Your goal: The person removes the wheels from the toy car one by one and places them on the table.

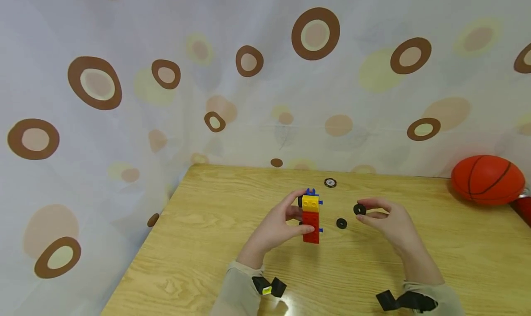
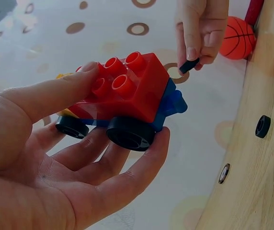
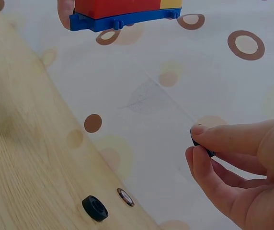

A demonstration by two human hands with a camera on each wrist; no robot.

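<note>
While your left hand (image 1: 277, 226) grips the toy car (image 1: 311, 218) with its long axis running twelve to six, your right hand (image 1: 387, 221) pinches a black wheel (image 1: 359, 209) at its three o'clock, apart.

Bright, even, soft indoor light; faint shadows under the hands on the table (image 1: 199, 242). Small glare patch at the lower middle of the head view. Wide-angle bending toward the edges. Slight blur on the near wood at the left of the right wrist view
</note>
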